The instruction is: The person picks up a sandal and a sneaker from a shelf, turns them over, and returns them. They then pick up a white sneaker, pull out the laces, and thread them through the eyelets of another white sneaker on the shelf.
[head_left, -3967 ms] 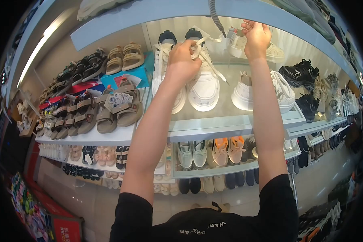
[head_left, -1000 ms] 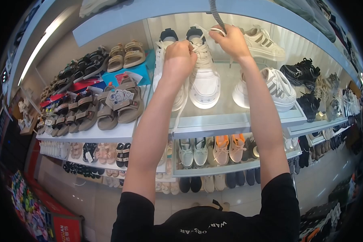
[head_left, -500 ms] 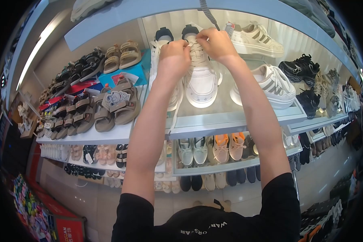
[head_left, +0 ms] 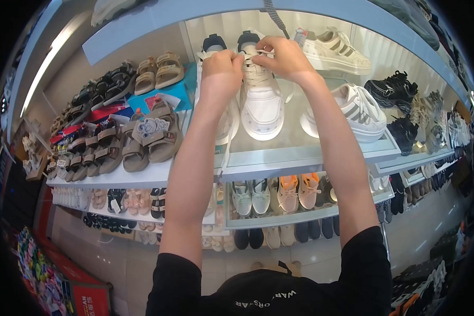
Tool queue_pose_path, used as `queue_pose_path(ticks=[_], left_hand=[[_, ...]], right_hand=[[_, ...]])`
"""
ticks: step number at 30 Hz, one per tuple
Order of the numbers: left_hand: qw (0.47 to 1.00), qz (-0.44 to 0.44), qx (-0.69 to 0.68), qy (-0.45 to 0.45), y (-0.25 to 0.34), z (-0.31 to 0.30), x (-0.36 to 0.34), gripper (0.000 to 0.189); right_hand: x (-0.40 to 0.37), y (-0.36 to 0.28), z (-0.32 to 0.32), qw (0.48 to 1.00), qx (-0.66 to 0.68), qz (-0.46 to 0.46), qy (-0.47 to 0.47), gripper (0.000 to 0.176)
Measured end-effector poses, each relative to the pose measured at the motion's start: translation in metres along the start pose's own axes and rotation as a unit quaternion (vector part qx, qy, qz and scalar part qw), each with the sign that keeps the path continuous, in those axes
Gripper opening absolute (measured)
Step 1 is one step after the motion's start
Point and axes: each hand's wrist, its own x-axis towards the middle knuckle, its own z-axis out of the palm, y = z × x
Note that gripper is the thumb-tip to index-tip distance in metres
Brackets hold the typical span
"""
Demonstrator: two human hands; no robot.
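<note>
A white sneaker (head_left: 262, 108) with a dark heel lining stands on the glass-topped shelf, toe towards me. My left hand (head_left: 222, 69) is closed at the left of its laces, thumb near the eyelets; what its fingers pinch is hidden. My right hand (head_left: 280, 56) pinches a white lace (head_left: 262, 53) between thumb and forefinger, above the sneaker's tongue. A second white sneaker (head_left: 226, 124) stands just left, partly behind my left hand and forearm. From it, a loose lace (head_left: 226, 155) hangs over the shelf's front edge.
Brown sandals (head_left: 161, 138) stand on the left. To the right are a white sneaker with grey stripes (head_left: 361, 113), a cream sneaker (head_left: 337, 51) and black shoes (head_left: 392, 89). A grey strap (head_left: 275, 18) hangs overhead. More shoes (head_left: 260, 197) fill the lower shelf.
My left hand has shifted slightly left. The fingers of my right hand have changed position, and the lace now shows between them.
</note>
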Motion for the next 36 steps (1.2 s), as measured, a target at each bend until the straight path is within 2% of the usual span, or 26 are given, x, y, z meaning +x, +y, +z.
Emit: queue_pose_path(ticks=[1,3,8,10,11,13,14,16,17,19,20,22,24,27,29,31,32,34,36], left_hand=[[0.999,-0.030,-0.031,-0.020,0.005,-0.004,-0.001,0.028],[0.998,-0.045,-0.040,-0.031,0.008,-0.007,-0.001,0.030],[0.991,-0.090,-0.088,-0.051,0.015,-0.013,-0.001,0.034],[0.969,-0.101,-0.213,-0.073,0.016,-0.017,-0.002,0.035],[0.969,-0.100,-0.213,-0.074,0.017,-0.019,-0.003,0.035],[0.920,-0.088,-0.371,-0.085,0.019,-0.022,-0.004,0.032],[0.920,-0.087,-0.372,-0.086,0.020,-0.024,-0.004,0.032],[0.883,-0.064,-0.460,-0.074,0.020,-0.028,-0.004,0.027],[0.883,-0.064,-0.460,-0.074,0.018,-0.029,-0.002,0.027],[0.848,-0.018,-0.526,-0.052,0.016,-0.031,-0.001,0.025],[0.848,-0.020,-0.527,-0.050,0.015,-0.031,-0.001,0.025],[0.804,0.030,-0.591,-0.060,0.018,-0.035,-0.003,0.026],[0.793,0.043,-0.603,-0.069,0.017,-0.038,-0.005,0.026],[0.776,0.065,-0.622,-0.080,0.020,-0.043,-0.009,0.027],[0.770,0.074,-0.629,-0.081,0.017,-0.045,-0.008,0.028],[0.680,0.166,-0.702,-0.132,0.008,-0.045,-0.003,0.030],[0.680,0.168,-0.702,-0.133,0.004,-0.044,-0.002,0.030],[0.616,0.168,-0.758,-0.134,0.002,-0.047,-0.001,0.028],[0.607,0.188,-0.761,-0.136,0.001,-0.047,0.001,0.028]], right_hand=[[0.001,0.000,-0.002,1.000,0.001,0.001,-0.002,0.022],[0.005,0.004,-0.007,0.996,0.024,0.075,-0.045,0.022],[0.006,0.009,-0.011,0.993,-0.039,0.106,-0.028,0.022],[0.006,0.009,-0.015,0.990,-0.055,0.129,-0.026,0.021],[0.006,0.011,-0.020,0.987,-0.052,0.149,-0.028,0.021],[0.005,0.016,-0.025,0.984,-0.050,0.170,-0.029,0.021],[0.005,0.020,-0.025,0.983,-0.065,0.167,-0.026,0.022],[0.006,0.027,-0.024,0.983,-0.081,0.164,-0.024,0.022],[0.006,0.031,-0.022,0.981,-0.085,0.169,-0.033,0.025],[0.005,0.029,-0.021,0.980,-0.089,0.173,-0.045,0.027],[0.005,0.028,-0.021,0.983,-0.100,0.153,-0.033,0.029],[0.003,0.018,-0.017,0.985,-0.111,0.131,-0.024,0.032],[0.005,0.006,-0.009,0.994,0.059,0.075,-0.055,0.041],[-0.002,-0.010,0.010,0.996,0.037,0.034,-0.080,0.049],[0.000,-0.003,0.012,0.992,0.059,0.056,-0.099,0.050],[0.001,0.001,0.012,0.987,0.080,0.078,-0.118,0.052],[0.001,0.002,0.014,0.987,0.074,0.082,-0.113,0.053],[0.001,0.005,0.018,0.988,0.069,0.084,-0.107,0.054],[0.002,0.006,0.019,0.990,0.092,0.062,-0.081,0.054]])
